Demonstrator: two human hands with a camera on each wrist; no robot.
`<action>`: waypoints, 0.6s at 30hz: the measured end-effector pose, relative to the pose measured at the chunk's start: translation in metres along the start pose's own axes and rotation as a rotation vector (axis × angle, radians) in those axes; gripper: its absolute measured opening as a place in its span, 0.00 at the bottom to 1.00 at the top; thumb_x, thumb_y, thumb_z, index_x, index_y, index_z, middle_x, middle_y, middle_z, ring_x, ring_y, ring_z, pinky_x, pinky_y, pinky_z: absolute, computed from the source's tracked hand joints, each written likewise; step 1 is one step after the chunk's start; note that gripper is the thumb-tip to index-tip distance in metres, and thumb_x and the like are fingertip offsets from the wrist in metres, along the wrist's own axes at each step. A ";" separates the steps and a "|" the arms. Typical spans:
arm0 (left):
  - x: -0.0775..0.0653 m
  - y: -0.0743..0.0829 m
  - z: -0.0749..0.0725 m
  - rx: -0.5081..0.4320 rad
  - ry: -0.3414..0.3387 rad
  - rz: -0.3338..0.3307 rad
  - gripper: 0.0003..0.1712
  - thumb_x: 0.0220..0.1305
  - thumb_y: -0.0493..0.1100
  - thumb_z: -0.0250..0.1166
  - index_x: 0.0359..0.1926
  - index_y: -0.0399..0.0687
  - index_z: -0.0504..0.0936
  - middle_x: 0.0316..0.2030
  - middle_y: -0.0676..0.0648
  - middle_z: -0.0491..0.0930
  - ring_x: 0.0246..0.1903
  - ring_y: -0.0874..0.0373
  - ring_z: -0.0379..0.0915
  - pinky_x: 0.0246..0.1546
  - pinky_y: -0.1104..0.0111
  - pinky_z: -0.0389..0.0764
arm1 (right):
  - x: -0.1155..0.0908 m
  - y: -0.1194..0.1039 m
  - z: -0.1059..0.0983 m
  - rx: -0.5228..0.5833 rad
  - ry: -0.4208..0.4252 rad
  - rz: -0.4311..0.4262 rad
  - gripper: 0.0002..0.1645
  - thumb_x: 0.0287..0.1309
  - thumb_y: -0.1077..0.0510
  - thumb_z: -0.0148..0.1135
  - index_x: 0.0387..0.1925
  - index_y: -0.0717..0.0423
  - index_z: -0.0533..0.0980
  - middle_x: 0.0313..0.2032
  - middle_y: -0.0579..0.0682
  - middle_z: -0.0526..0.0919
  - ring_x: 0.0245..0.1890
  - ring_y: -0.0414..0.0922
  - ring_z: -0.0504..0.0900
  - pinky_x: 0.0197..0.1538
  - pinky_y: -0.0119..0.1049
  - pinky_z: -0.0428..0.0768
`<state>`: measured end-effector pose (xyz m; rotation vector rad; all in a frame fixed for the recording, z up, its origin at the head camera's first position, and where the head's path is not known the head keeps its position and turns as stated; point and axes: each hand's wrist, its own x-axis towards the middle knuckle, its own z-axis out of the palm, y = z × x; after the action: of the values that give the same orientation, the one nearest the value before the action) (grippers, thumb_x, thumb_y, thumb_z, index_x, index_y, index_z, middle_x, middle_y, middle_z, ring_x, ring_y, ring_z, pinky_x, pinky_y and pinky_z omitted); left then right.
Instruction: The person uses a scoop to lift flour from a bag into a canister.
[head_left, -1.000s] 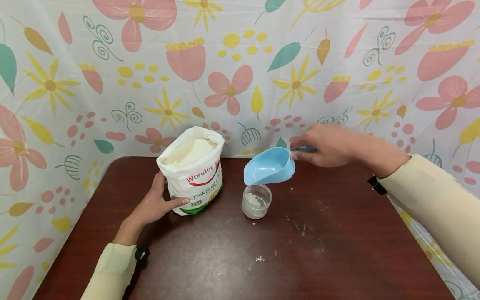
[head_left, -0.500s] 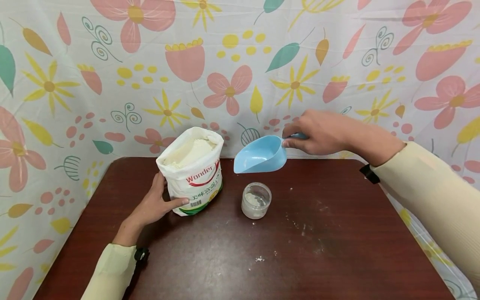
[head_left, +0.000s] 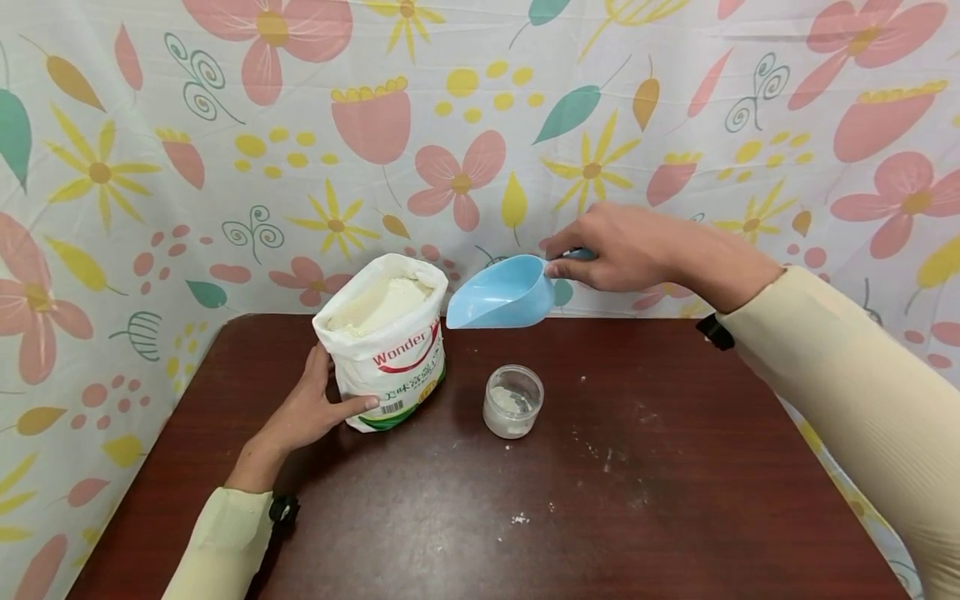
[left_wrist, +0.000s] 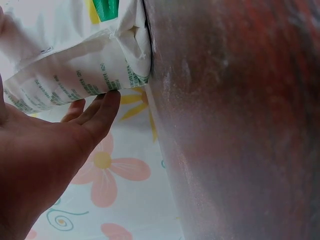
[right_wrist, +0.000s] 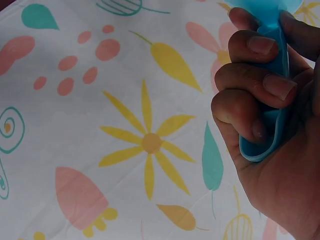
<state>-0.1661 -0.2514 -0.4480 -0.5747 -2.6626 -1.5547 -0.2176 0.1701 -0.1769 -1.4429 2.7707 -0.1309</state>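
A white flour bag point(head_left: 386, 367) printed "Wonder" stands open-topped on the table, full of pale flour point(head_left: 386, 307). My left hand point(head_left: 303, 408) rests against its left side, thumb laid straight across the front; in the left wrist view the fingers point(left_wrist: 102, 112) touch the bag's side. My right hand point(head_left: 618, 250) grips a light blue scoop point(head_left: 504, 293) by its handle, fingers curled round it in the right wrist view. The scoop's tip is close to the bag's right rim, and no heap of flour shows in it. A clear jar point(head_left: 513, 402) with some flour inside stands below the scoop.
The dark brown table point(head_left: 450, 517) has small flour spills point(head_left: 519, 518) in front of the jar and to its right. A flowered curtain point(head_left: 465, 100) hangs close behind the table. A dark band point(head_left: 283, 508) circles the left wrist.
My right hand has lifted the scoop from above the jar and carried it left, toward the bag's mouth. The left hand, bag and jar have stayed in place.
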 end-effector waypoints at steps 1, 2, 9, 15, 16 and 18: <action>0.000 0.000 0.000 -0.002 0.000 0.001 0.71 0.60 0.49 0.82 0.84 0.76 0.36 0.79 0.46 0.45 0.78 0.46 0.45 0.72 0.33 0.57 | 0.002 0.000 -0.001 -0.007 0.003 -0.008 0.19 0.75 0.55 0.64 0.23 0.45 0.74 0.21 0.42 0.78 0.18 0.34 0.64 0.30 0.34 0.67; 0.000 0.000 0.000 -0.004 0.000 0.002 0.71 0.60 0.49 0.82 0.84 0.77 0.35 0.79 0.46 0.45 0.78 0.46 0.45 0.72 0.33 0.58 | 0.004 -0.001 -0.002 -0.012 0.006 -0.011 0.20 0.75 0.55 0.63 0.23 0.44 0.73 0.18 0.40 0.70 0.18 0.34 0.63 0.30 0.34 0.67; 0.000 -0.002 -0.001 -0.003 0.000 -0.005 0.70 0.61 0.49 0.81 0.84 0.76 0.35 0.79 0.45 0.45 0.77 0.45 0.47 0.71 0.34 0.60 | 0.022 -0.007 -0.008 -0.017 -0.015 0.010 0.24 0.76 0.55 0.62 0.20 0.46 0.70 0.16 0.38 0.61 0.18 0.37 0.60 0.30 0.36 0.64; 0.000 -0.001 -0.001 -0.002 -0.002 -0.006 0.70 0.61 0.50 0.82 0.83 0.77 0.35 0.79 0.45 0.45 0.77 0.45 0.47 0.71 0.32 0.59 | 0.042 -0.013 -0.012 -0.024 -0.055 0.040 0.17 0.76 0.54 0.62 0.26 0.49 0.82 0.19 0.42 0.71 0.21 0.41 0.68 0.35 0.39 0.70; 0.000 -0.001 -0.001 -0.002 -0.003 -0.003 0.70 0.61 0.50 0.82 0.83 0.77 0.35 0.79 0.46 0.45 0.77 0.45 0.46 0.71 0.32 0.59 | 0.045 -0.014 -0.012 -0.029 -0.063 0.047 0.16 0.76 0.54 0.62 0.28 0.49 0.83 0.19 0.42 0.73 0.22 0.42 0.70 0.36 0.40 0.71; 0.001 -0.001 0.000 -0.003 -0.004 0.004 0.71 0.61 0.49 0.82 0.83 0.78 0.35 0.79 0.47 0.45 0.78 0.45 0.46 0.71 0.32 0.58 | 0.052 -0.016 -0.012 -0.040 -0.081 0.059 0.16 0.76 0.53 0.62 0.30 0.49 0.85 0.20 0.43 0.76 0.23 0.43 0.73 0.37 0.40 0.73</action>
<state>-0.1675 -0.2518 -0.4483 -0.5834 -2.6616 -1.5580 -0.2351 0.1190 -0.1621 -1.3409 2.7631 -0.0158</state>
